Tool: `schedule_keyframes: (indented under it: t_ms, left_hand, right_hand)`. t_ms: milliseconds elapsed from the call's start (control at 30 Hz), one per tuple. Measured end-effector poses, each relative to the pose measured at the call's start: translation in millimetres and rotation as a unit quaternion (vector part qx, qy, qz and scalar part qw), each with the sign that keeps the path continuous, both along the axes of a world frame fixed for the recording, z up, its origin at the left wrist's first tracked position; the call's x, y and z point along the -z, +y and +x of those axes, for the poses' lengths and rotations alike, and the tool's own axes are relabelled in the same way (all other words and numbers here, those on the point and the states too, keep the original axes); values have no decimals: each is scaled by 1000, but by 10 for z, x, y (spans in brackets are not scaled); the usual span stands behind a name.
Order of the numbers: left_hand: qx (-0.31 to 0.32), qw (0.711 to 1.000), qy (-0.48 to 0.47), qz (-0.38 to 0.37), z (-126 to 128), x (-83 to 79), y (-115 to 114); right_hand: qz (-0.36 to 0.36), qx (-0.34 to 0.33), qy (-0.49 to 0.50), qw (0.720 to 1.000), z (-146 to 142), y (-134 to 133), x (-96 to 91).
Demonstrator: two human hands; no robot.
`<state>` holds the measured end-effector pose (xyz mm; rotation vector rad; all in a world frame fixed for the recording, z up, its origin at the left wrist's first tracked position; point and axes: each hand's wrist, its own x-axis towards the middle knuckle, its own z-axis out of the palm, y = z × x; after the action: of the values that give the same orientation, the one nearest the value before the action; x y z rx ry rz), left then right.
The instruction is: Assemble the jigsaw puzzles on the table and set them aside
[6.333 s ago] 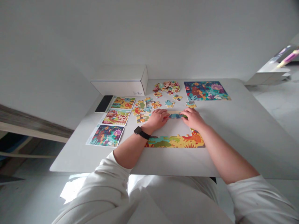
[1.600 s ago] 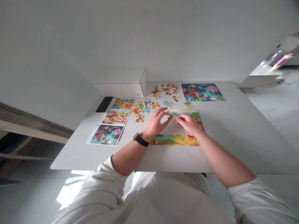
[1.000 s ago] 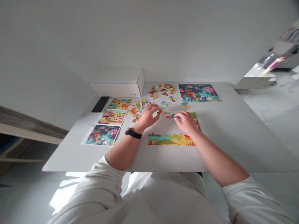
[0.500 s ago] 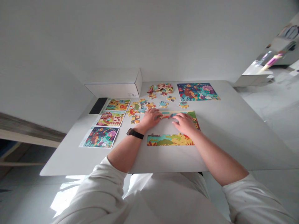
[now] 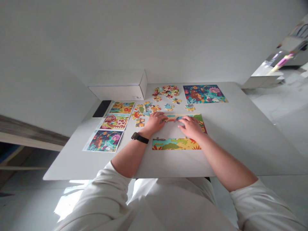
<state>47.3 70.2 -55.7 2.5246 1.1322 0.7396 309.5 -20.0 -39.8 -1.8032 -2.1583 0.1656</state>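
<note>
The puzzle (image 5: 176,144) looks like printed cardboard with a smooth face; the picture sheet (image 5: 114,122) looks like paper. The tabletop (image 5: 240,141) is smooth and matt, the box (image 5: 117,92) matt cardboard, the phone (image 5: 102,109) smooth and glassy, the sleeve (image 5: 110,189) soft cloth.

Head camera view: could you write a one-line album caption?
Left hand and right hand rest at the far edge of a partly built jigsaw, loose pieces scattered beyond.
</note>
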Motion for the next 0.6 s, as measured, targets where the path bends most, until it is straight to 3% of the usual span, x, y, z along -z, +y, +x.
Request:
schedule_keyframes:
  t_ms: [167, 400, 600]
  left_hand:
    - [4, 1000, 0, 12, 0, -32, -40]
    - [58, 998, 31, 14, 42, -66, -124]
    - [57, 997, 48, 4, 51, -44, -147]
  right_hand:
    - [-9, 1, -13, 1000, -5, -6, -6]
    - [-20, 4, -29, 999, -28, -23, -54]
    - [-26, 1, -25, 999, -32, -32, -78]
